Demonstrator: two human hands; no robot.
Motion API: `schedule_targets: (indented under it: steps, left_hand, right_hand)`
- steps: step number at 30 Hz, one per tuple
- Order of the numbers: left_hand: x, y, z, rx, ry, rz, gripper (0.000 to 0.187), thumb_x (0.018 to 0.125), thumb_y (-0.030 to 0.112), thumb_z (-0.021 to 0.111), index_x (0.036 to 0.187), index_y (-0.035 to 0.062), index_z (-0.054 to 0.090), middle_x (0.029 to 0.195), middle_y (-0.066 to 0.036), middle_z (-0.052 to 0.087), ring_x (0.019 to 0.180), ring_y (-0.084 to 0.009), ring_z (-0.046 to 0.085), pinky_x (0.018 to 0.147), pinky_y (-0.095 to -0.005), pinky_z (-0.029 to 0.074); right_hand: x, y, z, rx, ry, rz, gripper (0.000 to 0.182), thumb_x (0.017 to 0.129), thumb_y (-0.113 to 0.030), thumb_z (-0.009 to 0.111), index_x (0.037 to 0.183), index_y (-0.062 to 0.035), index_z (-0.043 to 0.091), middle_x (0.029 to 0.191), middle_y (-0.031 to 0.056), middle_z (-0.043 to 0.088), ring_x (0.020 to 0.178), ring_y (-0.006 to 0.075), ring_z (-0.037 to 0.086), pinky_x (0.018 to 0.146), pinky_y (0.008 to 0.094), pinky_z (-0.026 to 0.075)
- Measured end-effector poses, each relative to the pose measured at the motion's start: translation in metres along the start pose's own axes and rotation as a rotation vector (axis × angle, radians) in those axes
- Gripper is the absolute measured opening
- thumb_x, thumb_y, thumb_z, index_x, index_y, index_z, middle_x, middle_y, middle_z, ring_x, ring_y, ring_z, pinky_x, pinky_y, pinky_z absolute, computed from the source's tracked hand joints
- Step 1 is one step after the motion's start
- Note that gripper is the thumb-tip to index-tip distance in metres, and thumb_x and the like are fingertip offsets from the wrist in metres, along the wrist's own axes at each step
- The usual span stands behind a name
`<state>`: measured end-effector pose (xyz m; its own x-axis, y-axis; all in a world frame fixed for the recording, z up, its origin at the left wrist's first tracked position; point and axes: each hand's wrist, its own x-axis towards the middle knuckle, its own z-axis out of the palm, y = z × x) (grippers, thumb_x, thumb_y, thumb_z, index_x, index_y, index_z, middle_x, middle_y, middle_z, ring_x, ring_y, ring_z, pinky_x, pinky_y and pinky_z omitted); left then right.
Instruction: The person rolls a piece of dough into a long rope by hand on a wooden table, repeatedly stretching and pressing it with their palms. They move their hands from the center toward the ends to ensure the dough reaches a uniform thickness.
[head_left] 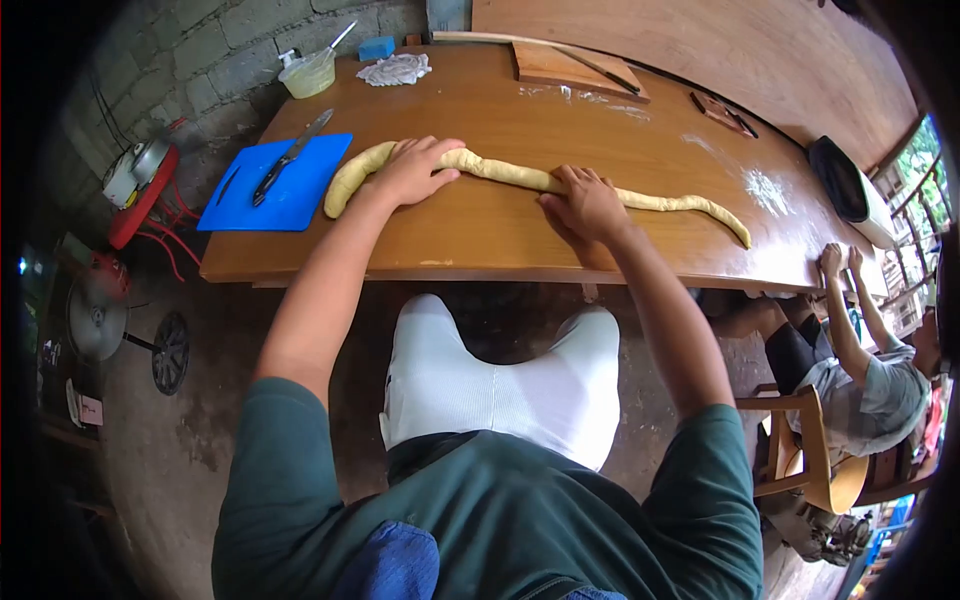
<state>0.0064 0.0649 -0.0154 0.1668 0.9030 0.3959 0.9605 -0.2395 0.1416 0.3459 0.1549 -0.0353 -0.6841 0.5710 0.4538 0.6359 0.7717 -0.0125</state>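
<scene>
A long pale-yellow rope of dough [505, 172] lies across the wooden table in front of me, thicker at its curved left end and thinner toward the right tip. My left hand [412, 170] curls over the thick part, its thumb lying along the near side. Farther right, my right hand [588, 202] grips the thinner middle, fingers bent over the top and thumb in front. The palms hide the dough beneath them. Left of the dough, a knife [290, 160] with a dark handle rests on a blue cutting board [250, 205].
At the back left stand a plastic tub [308, 76] with a utensil, a crumpled cloth [394, 69] and a blue block [376, 48]. A wooden board [580, 72] lies at the back. Flour [766, 192] dusts the right side. Another person [870, 385] sits at the right end, hands on the table edge.
</scene>
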Motion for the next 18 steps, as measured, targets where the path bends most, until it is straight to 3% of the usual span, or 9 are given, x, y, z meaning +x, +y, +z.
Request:
schedule_targets:
  steps: [2,4,6,9,12,14,15,16,18]
  left_hand:
    - [0.002,0.001,-0.012,-0.091,-0.124,-0.104,0.049,0.1,0.039,0.072,0.14,0.0126,0.061,0.146,-0.018,0.064,0.137,-0.0414,0.057,0.118,-0.052,0.039]
    - [-0.001,0.011,-0.018,-0.157,-0.148,-0.077,0.042,0.1,0.04,0.073,0.126,0.0075,0.067,0.118,-0.021,0.075,0.111,-0.0435,0.069,0.097,-0.0497,0.054]
    - [-0.004,0.027,-0.032,-0.219,-0.186,-0.018,0.042,0.098,0.043,0.074,0.12,0.0071,0.07,0.111,-0.021,0.075,0.106,-0.0421,0.071,0.09,-0.0485,0.056]
    - [-0.002,0.029,-0.032,-0.292,-0.116,0.108,0.044,0.098,0.048,0.074,0.117,0.0078,0.072,0.111,-0.021,0.075,0.107,-0.0427,0.07,0.093,-0.0496,0.056]
    - [0.0,0.022,-0.018,-0.108,-0.15,-0.015,0.046,0.097,0.039,0.076,0.134,0.0121,0.069,0.128,-0.018,0.069,0.124,-0.0368,0.064,0.106,-0.0479,0.05]
    - [0.005,0.029,-0.001,0.009,-0.014,0.063,0.051,0.097,0.037,0.076,0.14,0.0106,0.065,0.135,-0.018,0.065,0.13,-0.0368,0.06,0.11,-0.0489,0.046]
    - [0.006,0.033,0.006,0.131,0.116,0.131,0.057,0.097,0.034,0.076,0.146,0.009,0.061,0.141,-0.018,0.062,0.135,-0.0367,0.056,0.115,-0.05,0.042]
    - [0.008,0.046,0.004,0.13,0.11,0.135,0.057,0.097,0.034,0.076,0.146,0.009,0.061,0.141,-0.018,0.062,0.135,-0.0367,0.056,0.115,-0.05,0.042]
    - [0.012,0.089,-0.001,-0.128,-0.033,0.239,0.068,0.106,0.043,0.062,0.158,0.0016,0.048,0.163,-0.019,0.046,0.152,-0.0368,0.042,0.126,-0.05,0.031]
  right_hand:
    - [0.001,0.013,-0.001,0.117,0.131,-0.062,0.044,0.104,-0.048,0.062,0.121,-0.0083,0.062,0.107,0.0181,0.076,0.102,0.04,0.074,0.089,0.0545,0.058]
    - [-0.005,0.016,-0.023,0.184,-0.145,0.201,0.039,0.105,-0.045,0.062,0.12,-0.0097,0.062,0.108,0.0157,0.077,0.104,0.04,0.074,0.087,0.0539,0.058]
    - [-0.011,0.035,-0.043,0.126,-0.215,0.248,0.038,0.104,-0.046,0.063,0.123,-0.0132,0.064,0.107,0.0137,0.078,0.103,0.0393,0.075,0.086,0.0519,0.059]
    - [-0.029,0.072,-0.067,-0.032,-0.308,0.331,0.035,0.102,-0.047,0.064,0.124,-0.0195,0.07,0.11,0.0128,0.079,0.103,0.0384,0.076,0.087,0.0512,0.061]
    - [-0.042,0.088,-0.057,-0.002,-0.29,0.398,0.032,0.102,-0.044,0.065,0.122,-0.0203,0.073,0.114,0.0107,0.078,0.109,0.0357,0.074,0.095,0.0498,0.058]
    - [-0.036,0.074,-0.051,-0.286,-0.173,0.264,0.023,0.099,-0.029,0.066,0.118,-0.0192,0.075,0.125,0.0105,0.075,0.116,0.0354,0.069,0.104,0.0481,0.053]
    - [-0.034,0.065,-0.049,-0.366,-0.083,0.197,0.036,0.1,-0.034,0.063,0.128,-0.0118,0.071,0.13,0.0124,0.071,0.123,0.0352,0.064,0.11,0.0492,0.047]
    - [-0.028,0.046,-0.052,-0.363,-0.085,0.203,0.036,0.1,-0.034,0.063,0.128,-0.0118,0.071,0.13,0.0124,0.071,0.123,0.0352,0.064,0.11,0.0492,0.047]
    - [-0.013,0.001,-0.057,-0.074,-0.057,0.199,0.052,0.105,-0.042,0.059,0.139,-0.004,0.064,0.143,0.0172,0.065,0.137,0.0361,0.058,0.116,0.0512,0.043]
